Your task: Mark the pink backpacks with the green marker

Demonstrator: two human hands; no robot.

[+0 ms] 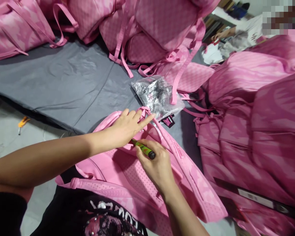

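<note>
A pink camouflage backpack (137, 167) lies in front of me, its perforated back panel and straps facing up. My left hand (127, 126) rests on its upper part with the fingers stretched out flat. Held in my right hand (158, 164) is a green marker pen (145, 149) with a black end. The pen points up and left beneath my left palm, so its tip is hidden. Just beyond my left fingertips lies a clear plastic bag (159, 95) with dark contents, next to a small black tag (168, 121) with a pink figure.
Several pink backpacks (162, 26) line the back of the grey-covered table (64, 78). More pink camouflage backpacks (255, 131) are piled on the right. An orange cutter-like tool (23, 122) lies on the floor at left. Another person (245, 36) is at the upper right.
</note>
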